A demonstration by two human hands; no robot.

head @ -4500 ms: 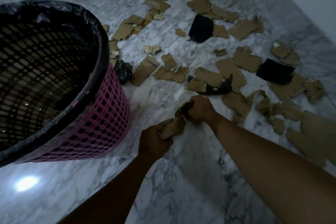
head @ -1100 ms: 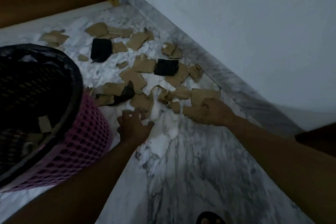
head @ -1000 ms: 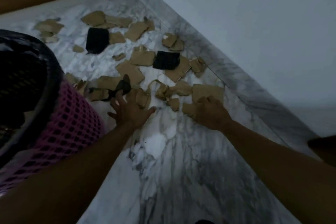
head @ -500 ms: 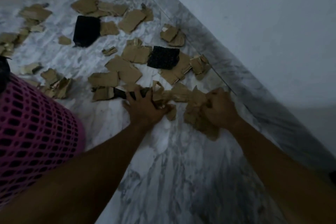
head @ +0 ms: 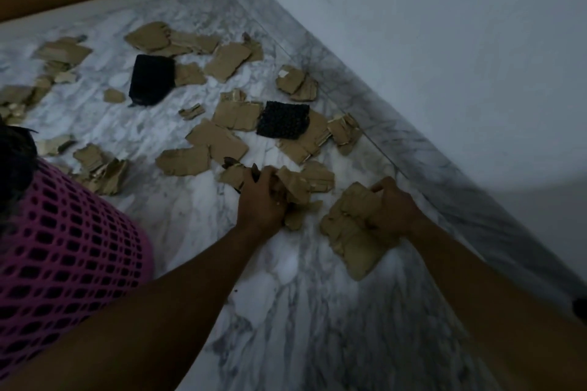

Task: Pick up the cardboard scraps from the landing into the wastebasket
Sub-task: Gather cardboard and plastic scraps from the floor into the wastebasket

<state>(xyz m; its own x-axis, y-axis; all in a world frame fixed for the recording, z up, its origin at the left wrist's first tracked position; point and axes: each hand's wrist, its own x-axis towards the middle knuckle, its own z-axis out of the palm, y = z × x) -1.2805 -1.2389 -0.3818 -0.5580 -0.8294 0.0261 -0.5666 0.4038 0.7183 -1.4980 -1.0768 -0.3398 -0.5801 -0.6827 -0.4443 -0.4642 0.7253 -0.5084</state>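
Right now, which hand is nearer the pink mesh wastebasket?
Left. The left hand grips scraps nearer the pink mesh wastebasket; the right hand is farther, toward the wall.

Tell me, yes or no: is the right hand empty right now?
No, the right hand grips a stack of cardboard scraps at the marble floor.

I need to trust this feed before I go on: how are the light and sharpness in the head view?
Head view: dim and bluish, no glare; left hand and right hand readable on their cardboard scraps; pink wastebasket and frame edges soft, wide-angle bent.
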